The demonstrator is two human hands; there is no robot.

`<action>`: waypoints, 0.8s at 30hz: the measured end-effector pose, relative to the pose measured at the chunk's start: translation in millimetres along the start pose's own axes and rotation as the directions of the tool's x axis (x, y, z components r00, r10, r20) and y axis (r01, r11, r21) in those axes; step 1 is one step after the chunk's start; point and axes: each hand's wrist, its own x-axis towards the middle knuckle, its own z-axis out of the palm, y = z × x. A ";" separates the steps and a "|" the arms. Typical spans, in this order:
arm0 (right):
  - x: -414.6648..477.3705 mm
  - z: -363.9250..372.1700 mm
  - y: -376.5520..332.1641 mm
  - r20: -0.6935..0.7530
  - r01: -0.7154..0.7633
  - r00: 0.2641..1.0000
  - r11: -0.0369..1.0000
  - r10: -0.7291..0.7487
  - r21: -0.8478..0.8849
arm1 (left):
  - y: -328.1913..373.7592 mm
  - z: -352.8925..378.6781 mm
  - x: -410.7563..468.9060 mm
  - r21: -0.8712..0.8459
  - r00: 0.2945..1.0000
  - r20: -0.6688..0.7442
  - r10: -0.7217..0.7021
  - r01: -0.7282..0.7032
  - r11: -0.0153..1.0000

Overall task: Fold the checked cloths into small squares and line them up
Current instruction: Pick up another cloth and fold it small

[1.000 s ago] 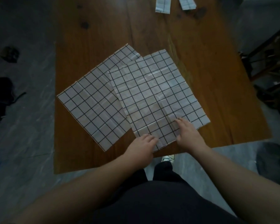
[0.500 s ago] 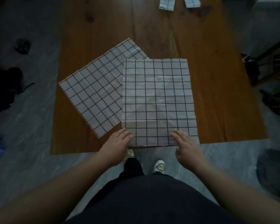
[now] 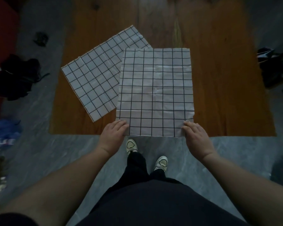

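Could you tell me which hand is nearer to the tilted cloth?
Left. The left hand sits just below the tilted cloth's near corner; the right hand is across the straight cloth.

Looking straight down at a wooden surface (image 3: 227,79) with two checked cloths spread open on it. The near cloth (image 3: 155,93) lies square to the front edge, its bottom strip hanging just past that edge, and it overlaps the right corner of the far cloth (image 3: 96,79), which sits rotated off to the left. The left hand (image 3: 113,134) has its grip on the near cloth's bottom-left corner, the right hand (image 3: 195,136) on the bottom-right corner. It's dim, so I think the fingers are pinching the fabric rather than just resting. White shoes (image 3: 131,145) on the grey floor (image 3: 47,152) below.
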 end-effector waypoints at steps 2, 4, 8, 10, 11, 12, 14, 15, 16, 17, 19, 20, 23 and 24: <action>-3.0 -0.6 3.4 -0.044 0.049 0.998 0.999 -0.048 0.005 | 1.7 2.6 -3.7 -0.039 0.998 -0.057 -0.006 0.003 0.999; -6.7 -4.1 5.1 -0.063 0.071 0.996 0.997 -0.071 0.007 | 5.8 2.7 -8.3 -0.073 0.992 -0.127 -0.018 0.008 0.997; -14.7 -10.7 5.6 -0.067 0.060 0.996 0.998 -0.058 0.021 | 16.7 0.1 -22.4 -0.140 0.985 -0.159 -0.062 0.040 0.989; -19.4 -15.6 4.9 -0.077 0.050 0.996 0.997 -0.046 0.051 | 24.3 -4.7 -30.0 -0.194 0.987 -0.141 -0.072 0.044 0.980; -21.9 -19.3 4.3 -0.084 0.045 0.996 0.997 -0.039 0.070 | 27.3 -8.7 -32.9 -0.231 0.987 -0.138 -0.085 0.051 0.972; -24.3 -23.1 4.3 -0.095 0.039 0.995 0.995 -0.030 0.096 | 30.0 -13.6 -35.5 -0.261 0.985 -0.143 -0.095 0.055 0.964; -29.6 -32.7 5.1 -0.125 0.032 0.992 0.989 -0.014 0.144 | 34.2 -25.4 -40.8 -0.290 0.982 -0.164 -0.094 0.044 0.956; -31.5 -38.2 5.7 -0.139 0.031 0.990 0.987 -0.008 0.159 | 35.5 -30.9 -43.1 -0.296 0.979 -0.185 -0.087 0.029 0.955; -33.1 -44.9 5.1 -0.155 0.031 0.988 0.985 -0.004 0.171 | 36.1 -37.0 -45.7 -0.303 0.976 -0.198 -0.091 0.027 0.953; -33.9 -52.5 4.5 -0.171 0.031 0.985 0.983 0.001 0.181 | 37.1 -44.0 -47.4 -0.311 0.974 -0.205 -0.097 0.029 0.950; -33.3 -70.4 2.8 -0.219 0.046 0.976 0.978 -0.001 0.202 | 37.1 -57.8 -47.6 -0.309 0.963 -0.255 -0.083 0.000 0.951; -30.9 -79.4 2.5 -0.246 0.060 0.969 0.976 -0.007 0.208 | 36.5 -64.7 -45.9 -0.294 0.956 -0.288 -0.065 -0.024 0.955; -13.1 -103.1 3.0 -0.301 0.096 0.953 0.975 -0.032 0.200 | 34.4 -85.5 -31.9 -0.285 0.937 -0.344 -0.060 -0.043 0.958; -2.9 -109.1 3.6 -0.312 0.099 0.949 0.976 -0.034 0.195 | 33.1 -92.5 -24.7 -0.303 0.935 -0.346 -0.078 -0.032 0.953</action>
